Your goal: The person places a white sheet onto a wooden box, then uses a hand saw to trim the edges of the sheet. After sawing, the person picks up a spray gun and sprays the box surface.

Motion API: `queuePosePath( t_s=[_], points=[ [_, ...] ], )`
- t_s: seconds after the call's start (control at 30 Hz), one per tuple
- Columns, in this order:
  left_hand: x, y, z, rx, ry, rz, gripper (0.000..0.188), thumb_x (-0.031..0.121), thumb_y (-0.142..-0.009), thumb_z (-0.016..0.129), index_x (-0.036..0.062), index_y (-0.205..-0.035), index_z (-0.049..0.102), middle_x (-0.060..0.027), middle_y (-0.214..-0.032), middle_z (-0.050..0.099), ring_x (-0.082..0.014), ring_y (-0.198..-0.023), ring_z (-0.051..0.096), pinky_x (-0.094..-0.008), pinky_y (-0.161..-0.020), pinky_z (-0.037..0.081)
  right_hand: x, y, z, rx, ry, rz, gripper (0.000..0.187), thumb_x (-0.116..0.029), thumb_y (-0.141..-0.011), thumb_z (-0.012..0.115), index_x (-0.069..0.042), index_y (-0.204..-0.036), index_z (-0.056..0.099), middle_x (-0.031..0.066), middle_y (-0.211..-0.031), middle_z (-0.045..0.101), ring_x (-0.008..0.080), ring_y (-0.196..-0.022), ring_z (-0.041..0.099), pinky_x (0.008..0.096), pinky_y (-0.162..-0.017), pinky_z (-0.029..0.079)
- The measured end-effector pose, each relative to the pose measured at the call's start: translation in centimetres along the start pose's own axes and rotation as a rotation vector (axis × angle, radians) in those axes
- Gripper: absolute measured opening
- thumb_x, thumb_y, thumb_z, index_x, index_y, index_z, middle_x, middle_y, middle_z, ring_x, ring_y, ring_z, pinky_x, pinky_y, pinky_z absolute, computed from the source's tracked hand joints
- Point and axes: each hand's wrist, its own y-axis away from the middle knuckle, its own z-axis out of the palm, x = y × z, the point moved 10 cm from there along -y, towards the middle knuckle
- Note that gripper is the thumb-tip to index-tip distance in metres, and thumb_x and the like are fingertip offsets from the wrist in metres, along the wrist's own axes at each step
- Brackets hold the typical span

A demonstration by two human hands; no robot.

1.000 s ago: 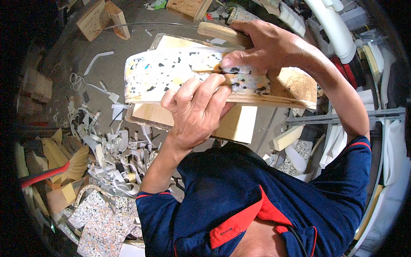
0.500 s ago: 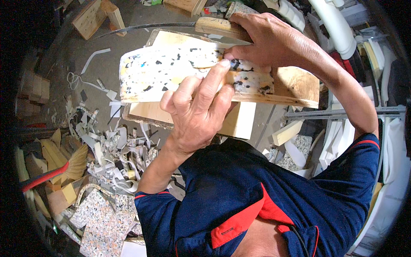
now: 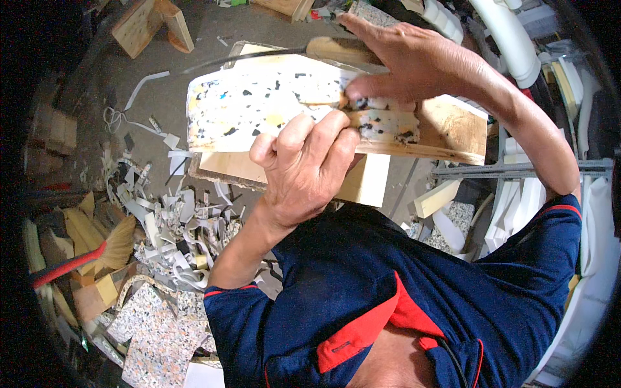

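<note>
A wooden piece lies across a stool-like support and carries a pad of white speckled foam. Curled over the foam's near middle part is my left hand, its fingertips hidden. My right hand reaches over the far right side, its thumb against the foam and its upper fingers stretched out. Beneath it passes the wooden handle of a long knife, whose thin, blurred blade points left past the far edge. The lower fingers, where they meet the handle, are hidden.
White and speckled foam scraps litter the floor at left, with speckled foam sheets nearer me. A brush with a red handle lies at far left. Wooden frames stand behind; a metal rail is at right.
The knife has shifted right and nearer me. My right hand's upper fingers have lifted off its handle and straightened. My left fingers have curled back; the foam-covered piece has slid slightly right.
</note>
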Motion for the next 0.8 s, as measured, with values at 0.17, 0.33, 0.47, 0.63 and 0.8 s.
queuePosePath(
  t_s=[0.17,0.33,0.47,0.63,0.8],
  points=[
    [0.8,0.5,-0.7,0.069,0.023,-0.008,0.022,0.027,-0.078,0.072,0.0212,-0.099,0.069,0.0077,-0.122,0.064,-0.0159,-0.113,0.048,-0.0409,-0.092,0.023,0.0,1.6,0.6,-0.053,0.013,0.04,0.107,-0.06,-0.08,0.075,0.003,-0.152,0.028,0.0339,-0.107,0.066,0.0411,-0.104,0.068,0.0483,-0.091,0.054],
    [0.2,0.9,-1.0,-0.027,0.062,-0.044,0.047,0.033,-0.073,0.081,0.0145,-0.112,0.065,-0.0043,-0.133,0.059,-0.0258,-0.117,0.048,-0.0428,-0.098,0.029,0.1,2.1,1.1,0.099,-0.086,-0.036,0.12,-0.069,-0.073,0.074,0.01,-0.149,0.026,0.0343,-0.106,0.066,0.0407,-0.106,0.068,0.045,-0.091,0.054],
    [-1.1,-0.1,-1.5,-0.039,0.184,-0.104,0.069,0.03,-0.062,0.089,0.0087,-0.121,0.06,-0.0135,-0.144,0.049,-0.0339,-0.124,0.047,-0.0463,-0.104,0.031,1.6,2.8,0.9,0.195,-0.342,-0.019,0.123,-0.074,-0.069,0.074,0.009,-0.149,0.03,0.0349,-0.12,0.062,0.0437,-0.117,0.062,0.0445,-0.098,0.051],
    [-2.2,-0.6,-1.8,-0.181,0.2,-0.081,0.082,0.032,-0.063,0.088,0.0065,-0.135,0.058,-0.0096,-0.143,0.053,-0.0288,-0.118,0.049,-0.0452,-0.098,0.034,3.4,5.0,-1.7,0.311,-0.417,0.046,0.064,-0.046,-0.089,0.071,0.001,-0.128,0.055,0.0265,-0.113,0.066,0.0358,-0.106,0.066,0.043,-0.089,0.053],
    [-2.0,-0.5,-1.5,-0.194,0.11,0.039,0.078,0.042,-0.066,0.084,0.0043,-0.13,0.06,-0.0088,-0.137,0.056,-0.028,-0.114,0.05,-0.0442,-0.093,0.036,3.4,6.8,-0.2,0.378,-0.337,0.079,0.105,-0.062,-0.073,0.082,0.005,-0.144,0.043,0.0271,-0.134,0.058,0.0353,-0.12,0.06,0.0419,-0.103,0.048]
  ],
)
